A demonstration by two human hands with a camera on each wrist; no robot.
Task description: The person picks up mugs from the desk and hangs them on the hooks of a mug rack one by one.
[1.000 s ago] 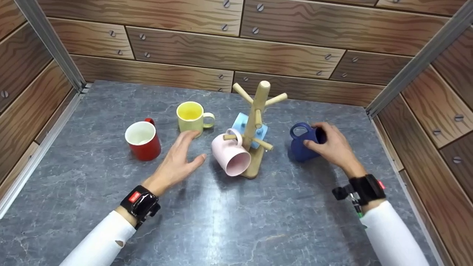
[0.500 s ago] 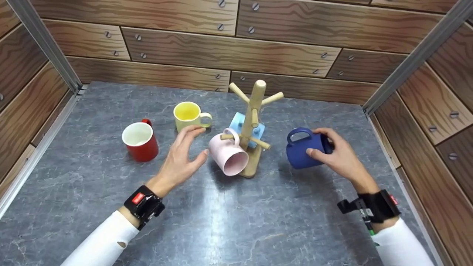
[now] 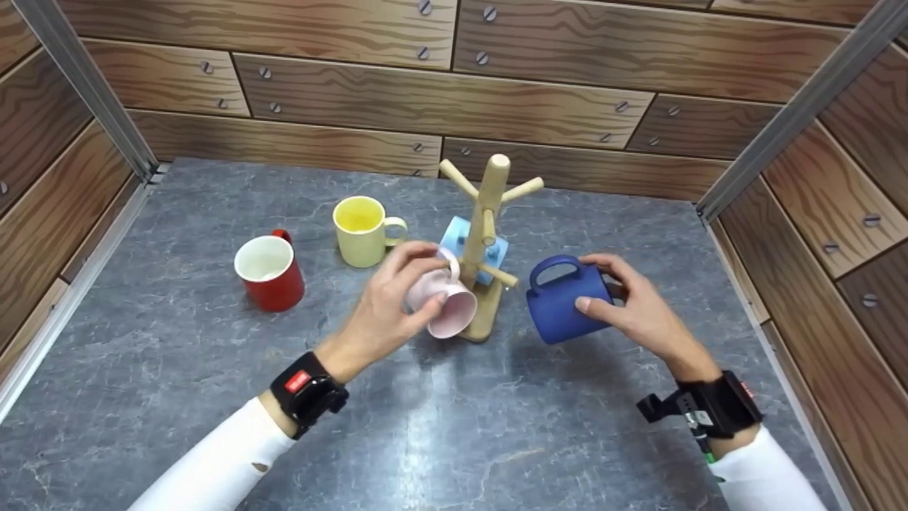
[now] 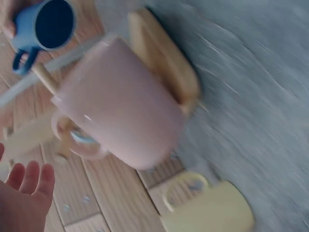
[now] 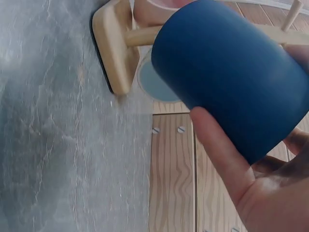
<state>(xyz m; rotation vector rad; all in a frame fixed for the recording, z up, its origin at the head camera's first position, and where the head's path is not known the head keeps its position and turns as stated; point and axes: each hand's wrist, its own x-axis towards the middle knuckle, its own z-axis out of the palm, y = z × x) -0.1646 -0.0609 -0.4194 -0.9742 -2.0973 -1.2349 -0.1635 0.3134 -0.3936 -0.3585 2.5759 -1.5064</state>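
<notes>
My right hand (image 3: 642, 309) grips a dark blue mug (image 3: 560, 309) near its rim, thumb along its side. The mug is tilted in the air, handle up, right of a wooden mug tree (image 3: 491, 188). A pale pink mug (image 3: 457, 316) hangs by its handle from a low left peg, mouth toward me. In the head view my left hand (image 3: 386, 305) overlaps this mug, thumb and fingers spread; the left wrist view shows its fingers (image 4: 44, 181) apart from the pink mug (image 4: 120, 101). Behind the post is a light blue mug (image 3: 455, 231), partly hidden.
A yellow mug (image 3: 362, 245) stands upright behind my left hand, its handle pointing right. Farther left stands a red mug (image 3: 277, 284) with a white inside. Bare upper pegs (image 3: 523, 190) stick out from the post. Wood-patterned walls (image 3: 340, 85) enclose the grey table (image 3: 454, 426).
My right hand has lifted the dark blue mug and carried it left toward the mug tree. My left hand has moved right, from beside the yellow mug to the pink mug.
</notes>
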